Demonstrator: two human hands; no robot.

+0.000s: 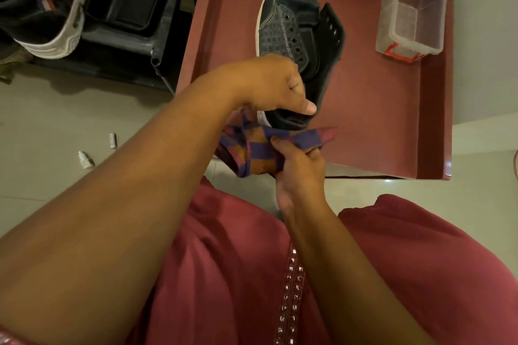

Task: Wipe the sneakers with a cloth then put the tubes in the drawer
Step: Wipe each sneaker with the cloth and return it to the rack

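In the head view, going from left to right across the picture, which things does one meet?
White-soled shoe on the black rack → small white bottle on the floor → small tube → checked cloth → dark sneaker → clear plastic box.

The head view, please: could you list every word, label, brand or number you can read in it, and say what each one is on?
None can be read.
Small tube on the floor: dark marks on its side, too small and blurred to read.
Small white bottle beside it: no legible print.
Dark sneaker: no brand mark visible.
Clear plastic box: no label visible.
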